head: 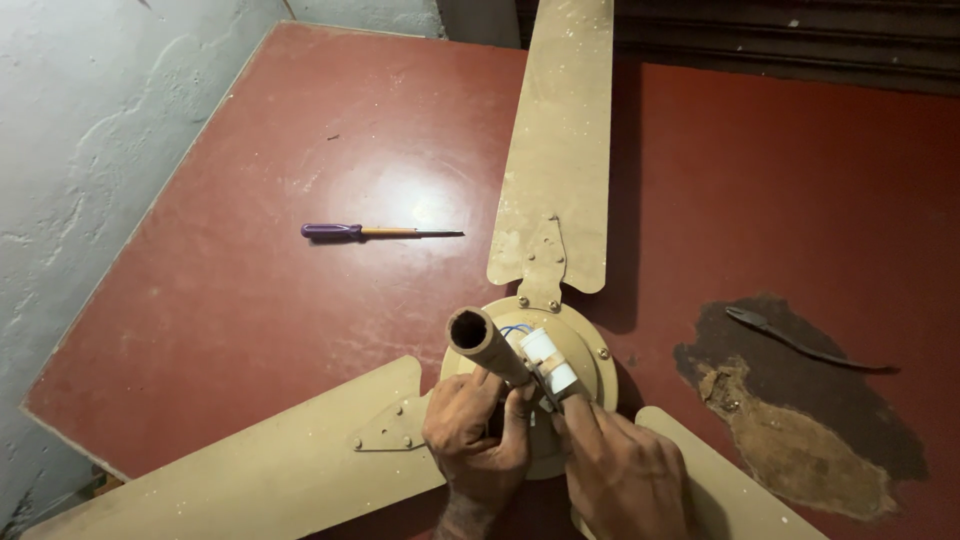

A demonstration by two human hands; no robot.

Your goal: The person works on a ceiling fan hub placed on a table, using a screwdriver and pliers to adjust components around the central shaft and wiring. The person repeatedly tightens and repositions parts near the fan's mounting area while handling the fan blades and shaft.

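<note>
A dusty tan ceiling fan lies on a red floor, its round motor hub in the lower middle with three blades spreading out; one blade points away from me. A hollow down rod rises from the hub toward the camera. My left hand wraps around the rod's base. My right hand pinches a white cylindrical part with thin wires beside the rod. Both hands touch the hub's top.
A purple-handled screwdriver lies on the floor to the upper left. Dark pliers rest on a worn, chipped patch of floor at right. A pale rough wall borders the left, a dark shutter the top.
</note>
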